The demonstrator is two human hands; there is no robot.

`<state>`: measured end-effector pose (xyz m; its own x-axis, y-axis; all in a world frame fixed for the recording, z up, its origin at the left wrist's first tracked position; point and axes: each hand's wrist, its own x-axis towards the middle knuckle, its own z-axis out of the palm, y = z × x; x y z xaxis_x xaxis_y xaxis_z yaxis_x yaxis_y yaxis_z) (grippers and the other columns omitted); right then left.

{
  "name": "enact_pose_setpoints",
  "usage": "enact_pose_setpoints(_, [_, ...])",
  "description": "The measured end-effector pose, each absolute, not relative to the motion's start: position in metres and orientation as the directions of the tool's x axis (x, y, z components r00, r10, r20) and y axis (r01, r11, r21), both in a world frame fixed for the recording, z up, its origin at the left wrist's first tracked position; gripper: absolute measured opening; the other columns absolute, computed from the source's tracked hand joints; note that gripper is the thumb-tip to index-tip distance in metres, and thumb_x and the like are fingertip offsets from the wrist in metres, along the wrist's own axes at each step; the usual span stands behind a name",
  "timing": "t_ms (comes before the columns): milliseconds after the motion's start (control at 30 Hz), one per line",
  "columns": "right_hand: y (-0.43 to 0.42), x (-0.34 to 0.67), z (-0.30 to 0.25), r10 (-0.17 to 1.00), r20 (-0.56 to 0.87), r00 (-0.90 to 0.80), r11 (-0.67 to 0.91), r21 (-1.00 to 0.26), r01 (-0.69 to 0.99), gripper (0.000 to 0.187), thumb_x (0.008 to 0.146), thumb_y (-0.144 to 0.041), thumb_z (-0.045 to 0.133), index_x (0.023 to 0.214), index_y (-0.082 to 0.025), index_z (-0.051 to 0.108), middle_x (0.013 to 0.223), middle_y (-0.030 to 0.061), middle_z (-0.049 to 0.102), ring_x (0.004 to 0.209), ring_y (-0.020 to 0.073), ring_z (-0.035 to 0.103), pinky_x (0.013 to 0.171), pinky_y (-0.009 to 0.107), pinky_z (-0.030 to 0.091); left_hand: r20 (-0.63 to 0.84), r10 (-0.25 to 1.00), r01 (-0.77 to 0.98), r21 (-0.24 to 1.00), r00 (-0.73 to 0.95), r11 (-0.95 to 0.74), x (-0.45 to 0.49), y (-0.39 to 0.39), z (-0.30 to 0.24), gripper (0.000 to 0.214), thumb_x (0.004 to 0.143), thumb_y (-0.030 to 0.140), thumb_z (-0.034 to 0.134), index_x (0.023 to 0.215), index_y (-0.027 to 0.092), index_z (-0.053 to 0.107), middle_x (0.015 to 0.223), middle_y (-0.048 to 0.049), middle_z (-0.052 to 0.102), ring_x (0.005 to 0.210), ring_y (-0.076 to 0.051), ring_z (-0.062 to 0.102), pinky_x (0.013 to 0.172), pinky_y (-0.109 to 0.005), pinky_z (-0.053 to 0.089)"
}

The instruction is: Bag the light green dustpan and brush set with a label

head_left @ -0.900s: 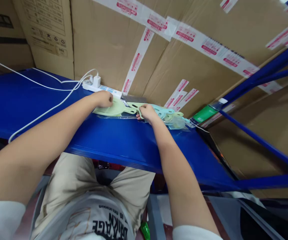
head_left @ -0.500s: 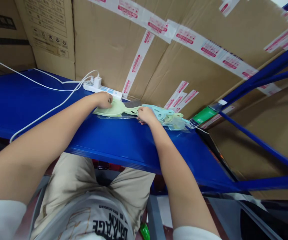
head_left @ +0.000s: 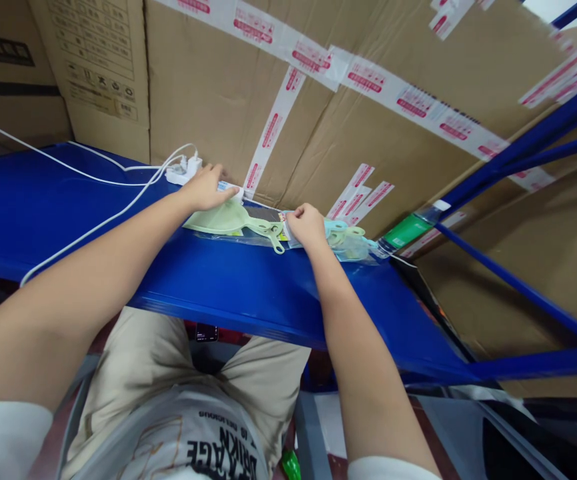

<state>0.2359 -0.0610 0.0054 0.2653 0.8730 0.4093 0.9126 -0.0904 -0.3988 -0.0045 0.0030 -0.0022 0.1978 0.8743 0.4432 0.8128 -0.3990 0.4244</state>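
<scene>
A pale green plastic scoop with a looped handle lies on the blue shelf, on clear plastic wrapping. My left hand rests just behind the scoop with its fingers stretched toward the white power strip. My right hand is closed in a fist over a pile of light blue and green scoops in clear bags, beside a small printed card. What the fist grips is hidden.
Large taped cardboard boxes stand right behind the shelf. White cables run across the shelf's left part from the power strip. Blue rack beams slant at the right, with a green label beside the pile.
My left hand lifted off the green scoop and opened toward the power strip. My right hand shifted right onto the pile, and the scoop's handle now lies free.
</scene>
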Motion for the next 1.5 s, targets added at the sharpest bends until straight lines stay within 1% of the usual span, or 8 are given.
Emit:
enact_pose_setpoints(167, [-0.050, 0.248, 0.010, 0.751, 0.383, 0.537, -0.127, -0.715, 0.687, 0.040, 0.073, -0.010, 0.058, 0.054, -0.025, 0.026, 0.056, -0.0073, 0.023, 0.059, 0.0122, 0.028, 0.054, 0.026, 0.024, 0.580, 0.814, 0.701, 0.593, -0.029, -0.397, -0.006, 0.000, 0.007, 0.024, 0.088, 0.045, 0.062, 0.096, 0.022, 0.064, 0.089, -0.0065, 0.068, 0.092, -0.025, 0.065, 0.091, -0.041, 0.054])
enact_pose_setpoints(267, [-0.047, 0.253, 0.010, 0.693, 0.417, 0.588, -0.038, -0.793, 0.608, 0.043, 0.069, -0.002, 0.051, 0.056, -0.026, 0.017, 0.059, -0.0064, 0.015, 0.059, 0.0117, 0.021, 0.053, 0.026, 0.019, 0.615, 0.781, 0.673, 0.623, -0.106, -0.399, -0.010, 0.003, 0.015, 0.024, 0.091, 0.041, 0.056, 0.074, 0.025, 0.052, 0.073, -0.0023, 0.056, 0.081, -0.021, 0.059, 0.084, -0.038, 0.053])
enact_pose_setpoints(500, [-0.047, 0.255, 0.000, 0.733, 0.498, 0.463, -0.003, -0.678, 0.735, 0.024, 0.071, -0.007, 0.049, 0.059, -0.025, 0.039, 0.061, -0.0038, 0.038, 0.065, 0.0156, 0.043, 0.062, 0.024, 0.038, 0.594, 0.801, 0.647, 0.640, -0.075, -0.415, -0.010, 0.009, 0.007, 0.020, 0.089, 0.033, 0.056, 0.071, 0.025, 0.051, 0.066, -0.0003, 0.050, 0.076, -0.019, 0.055, 0.080, -0.035, 0.054])
enact_pose_setpoints(700, [-0.051, 0.255, -0.004, 0.790, 0.486, 0.375, 0.071, -0.679, 0.731, 0.030, 0.062, -0.008, 0.042, 0.062, -0.021, 0.069, 0.102, 0.0077, 0.075, 0.108, 0.0206, 0.067, 0.099, 0.029, 0.049, 0.630, 0.774, 0.639, 0.569, 0.066, -0.517, -0.009, 0.001, 0.005, 0.027, 0.079, 0.009, 0.046, 0.077, 0.023, 0.069, 0.109, -0.0075, 0.075, 0.102, -0.021, 0.067, 0.097, -0.036, 0.053])
enact_pose_setpoints(967, [-0.043, 0.254, -0.005, 0.838, 0.180, 0.515, -0.128, -0.853, 0.506, 0.025, 0.071, -0.007, 0.044, 0.061, -0.022, 0.062, 0.048, -0.0012, 0.053, 0.055, 0.0183, 0.064, 0.057, 0.025, 0.051, 0.599, 0.795, 0.513, 0.655, 0.095, -0.555, -0.007, -0.004, 0.006, 0.026, 0.068, 0.012, 0.041, 0.056, 0.023, 0.062, 0.075, -0.0055, 0.074, 0.088, -0.023, 0.070, 0.092, -0.040, 0.054])
enact_pose_setpoints(1133, [-0.046, 0.245, -0.011, 0.917, 0.175, 0.357, -0.117, -0.740, 0.662, 0.025, 0.076, -0.006, 0.048, 0.063, -0.020, 0.065, 0.056, 0.0003, 0.061, 0.061, 0.0173, 0.065, 0.065, 0.025, 0.051, 0.566, 0.822, 0.504, 0.693, 0.064, -0.516, -0.006, 0.001, 0.005, 0.019, 0.069, 0.015, 0.043, 0.054, 0.025, 0.048, 0.060, -0.0040, 0.060, 0.075, -0.020, 0.063, 0.082, -0.037, 0.053])
enact_pose_setpoints(1367, [-0.058, 0.233, -0.010, 0.975, 0.211, 0.076, -0.011, -0.292, 0.956, 0.023, 0.088, -0.012, 0.053, 0.087, -0.020, 0.074, 0.103, 0.0128, 0.079, 0.101, 0.0267, 0.072, 0.088, 0.031, 0.050, 0.504, 0.844, 0.583, 0.637, 0.182, -0.505, 0.001, -0.006, 0.007, 0.019, 0.070, 0.013, 0.042, 0.056, 0.024, 0.049, 0.056, -0.0014, 0.052, 0.070, -0.018, 0.059, 0.080, -0.034, 0.051])
enact_pose_setpoints(1500, [-0.062, 0.229, -0.007, 0.988, 0.155, -0.014, 0.043, -0.185, 0.982, 0.021, 0.093, -0.017, 0.054, 0.102, -0.016, 0.073, 0.113, 0.0151, 0.077, 0.108, 0.0266, 0.070, 0.093, 0.031, 0.049, 0.513, 0.837, 0.594, 0.619, 0.190, -0.514, -0.001, -0.009, 0.009, 0.021, 0.070, 0.011, 0.041, 0.055, 0.024, 0.046, 0.055, -0.0012, 0.050, 0.068, -0.017, 0.056, 0.077, -0.033, 0.050])
